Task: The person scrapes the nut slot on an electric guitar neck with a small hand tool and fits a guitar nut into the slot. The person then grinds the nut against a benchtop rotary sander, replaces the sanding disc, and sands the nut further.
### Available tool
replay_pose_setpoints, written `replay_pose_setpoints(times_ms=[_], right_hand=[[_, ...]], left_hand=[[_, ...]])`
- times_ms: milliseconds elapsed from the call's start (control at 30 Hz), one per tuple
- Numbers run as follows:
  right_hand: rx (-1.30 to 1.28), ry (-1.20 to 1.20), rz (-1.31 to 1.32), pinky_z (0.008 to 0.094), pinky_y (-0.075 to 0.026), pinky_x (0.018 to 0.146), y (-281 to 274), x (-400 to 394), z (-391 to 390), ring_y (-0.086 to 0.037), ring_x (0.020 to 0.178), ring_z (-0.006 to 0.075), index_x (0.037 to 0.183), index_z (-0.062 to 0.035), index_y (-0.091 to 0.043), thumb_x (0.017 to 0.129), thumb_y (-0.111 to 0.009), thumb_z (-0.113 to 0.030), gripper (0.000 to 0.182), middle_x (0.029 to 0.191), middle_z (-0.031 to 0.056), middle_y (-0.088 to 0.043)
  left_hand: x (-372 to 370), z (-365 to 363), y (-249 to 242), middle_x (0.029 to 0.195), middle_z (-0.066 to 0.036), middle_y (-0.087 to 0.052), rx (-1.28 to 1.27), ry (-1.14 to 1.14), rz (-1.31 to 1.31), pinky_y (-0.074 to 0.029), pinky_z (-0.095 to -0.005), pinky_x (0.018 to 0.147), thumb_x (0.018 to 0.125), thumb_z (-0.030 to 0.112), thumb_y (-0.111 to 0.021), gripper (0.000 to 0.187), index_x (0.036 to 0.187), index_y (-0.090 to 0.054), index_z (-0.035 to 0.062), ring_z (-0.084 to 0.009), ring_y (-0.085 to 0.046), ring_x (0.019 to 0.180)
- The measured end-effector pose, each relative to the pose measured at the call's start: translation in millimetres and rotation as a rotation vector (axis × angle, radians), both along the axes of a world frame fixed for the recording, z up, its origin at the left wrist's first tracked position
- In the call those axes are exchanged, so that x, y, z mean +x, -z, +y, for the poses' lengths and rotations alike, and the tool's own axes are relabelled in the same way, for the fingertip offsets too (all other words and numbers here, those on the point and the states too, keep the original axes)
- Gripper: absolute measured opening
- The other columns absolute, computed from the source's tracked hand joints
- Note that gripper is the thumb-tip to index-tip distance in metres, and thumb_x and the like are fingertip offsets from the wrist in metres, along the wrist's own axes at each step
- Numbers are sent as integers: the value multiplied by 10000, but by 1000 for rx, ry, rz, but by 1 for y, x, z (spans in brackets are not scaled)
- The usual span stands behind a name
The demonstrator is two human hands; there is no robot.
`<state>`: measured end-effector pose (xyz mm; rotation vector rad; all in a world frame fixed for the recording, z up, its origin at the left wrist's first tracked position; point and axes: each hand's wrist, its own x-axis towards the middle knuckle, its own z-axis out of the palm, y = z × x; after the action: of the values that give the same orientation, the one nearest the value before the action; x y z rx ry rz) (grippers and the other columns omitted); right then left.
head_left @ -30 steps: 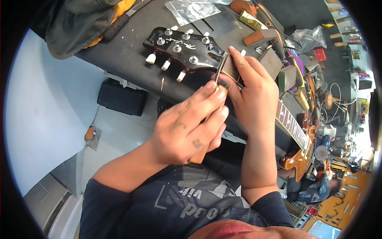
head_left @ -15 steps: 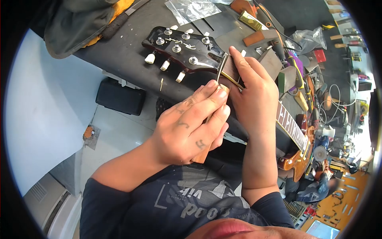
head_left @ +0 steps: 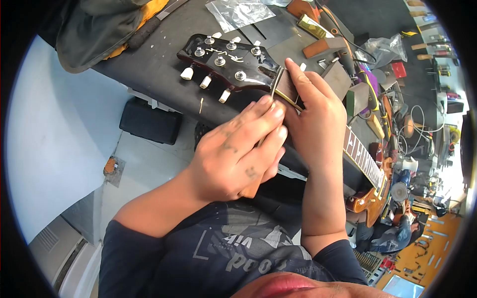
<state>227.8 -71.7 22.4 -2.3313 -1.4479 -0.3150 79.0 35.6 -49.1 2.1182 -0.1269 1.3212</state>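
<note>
A guitar's glossy black headstock point(head_left: 211, 60), with metal posts and cream tuner buttons, lies over the bench. My left hand point(head_left: 238, 146) is closed around a wooden-handled tool point(head_left: 250, 189) with a narrow metal blade. The blade's upper part shows beyond my fingertips, at the nut end of the guitar neck point(head_left: 287, 82); its exact contact is too small to tell. Wrapped around that neck is my right hand point(head_left: 320, 114), its fingers along the fretboard and its thumb near the side edge. My palm hides part of the neck.
Clear plastic bags point(head_left: 241, 14), a wooden block point(head_left: 324, 47) and scattered tools lie on the dark bench point(head_left: 164, 54). The brown guitar body point(head_left: 370, 203) is at right. Another person point(head_left: 395, 238) sits beyond it. A black case point(head_left: 150, 120) stands below the bench.
My left hand has shifted slightly up toward the nut with the tool, and less of the blade shows. My right hand has stayed nearly still.
</note>
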Motion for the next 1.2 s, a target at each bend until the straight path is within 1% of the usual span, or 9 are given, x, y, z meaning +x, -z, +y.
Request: replay_pose_setpoints(times_ms=[33, 267, 433, 533, 700, 833, 933, 1067, 1200], right_hand=[[-2, -1, 2, 435, -607, 804, 0, -1, 0, -755, 937, 338, 1410, -60, -732, 822, -852, -101, 602, 1079, 97, -744], [4, 0, 10, 441, -602, 793, -2, -1, 1, -747, 912, 335, 1426, -62, -725, 818, -843, -79, 620, 1057, 89, -739], [20, 8, 5, 436, -606, 808, 2, 0, 0, -752, 924, 329, 1425, -62, -726, 821, -851, -102, 619, 1073, 91, -744], [0, -1, -2, 439, -606, 810, -1, 0, -1, -754, 942, 328, 1425, -62, -727, 823, -849, -107, 616, 1077, 91, -745], [12, 3, -5, 438, -603, 809, 2, 0, -2, -746, 925, 334, 1424, -47, -722, 823, -847, -89, 615, 1056, 99, -736], [-14, -14, 12, 440, -602, 804, -4, -1, -2, -743, 921, 340, 1420, -38, -720, 831, -848, -114, 607, 1036, 104, -723], [-9, 37, 41, 419, -599, 839, -4, -3, -1, -753, 970, 336, 1447, -97, -738, 796, -868, -57, 664, 1112, 104, -746], [5, 19, 49, 416, -598, 828, -5, -1, -2, -752, 956, 340, 1428, -90, -744, 812, -852, -70, 625, 1102, 105, -745], [18, 14, 72, 410, -597, 827, -3, -3, 1, -752, 952, 339, 1407, -80, -751, 820, -843, -70, 593, 1094, 111, -746]], left_hand=[[-5, -2, 0, 1295, -249, -750, -2, -31, -4, -689, -467, 999, 911, 10, -789, 265, 1166, -768, -56, -451, -770, 1212], [2, 4, 0, 1302, -250, -746, -10, 5, -19, -688, -482, 1008, 903, -4, -793, 275, 1170, -765, -58, -452, -769, 1211], [10, 4, -7, 1298, -254, -744, -41, 7, -10, -670, -517, 1044, 916, -9, -778, 254, 1164, -765, -62, -465, -764, 1212], [-1, -1, 1, 1303, -254, -742, -21, 2, 2, -667, -521, 1045, 900, -12, -798, 290, 1183, -767, -64, -464, -759, 1225], [12, 0, -5, 1315, -254, -738, -43, -7, -7, -661, -507, 1063, 910, -12, -796, 280, 1185, -762, -58, -466, -751, 1243], [-6, -6, -3, 1324, -253, -734, -36, -11, 38, -663, -505, 1056, 887, -33, -810, 337, 1220, -759, -53, -464, -751, 1240], [9, -1, -9, 1331, -252, -733, -51, -4, 9, -660, -507, 1070, 894, -28, -803, 320, 1210, -759, -48, -462, -751, 1241], [-1, -5, 1, 1324, -251, -732, -31, -10, -3, -659, -501, 1068, 886, -36, -811, 355, 1237, -757, -46, -468, -754, 1235], [9, 1, -9, 1332, -251, -734, -67, 0, 2, -659, -498, 1068, 900, -27, -804, 298, 1196, -768, -38, -466, -754, 1238]])
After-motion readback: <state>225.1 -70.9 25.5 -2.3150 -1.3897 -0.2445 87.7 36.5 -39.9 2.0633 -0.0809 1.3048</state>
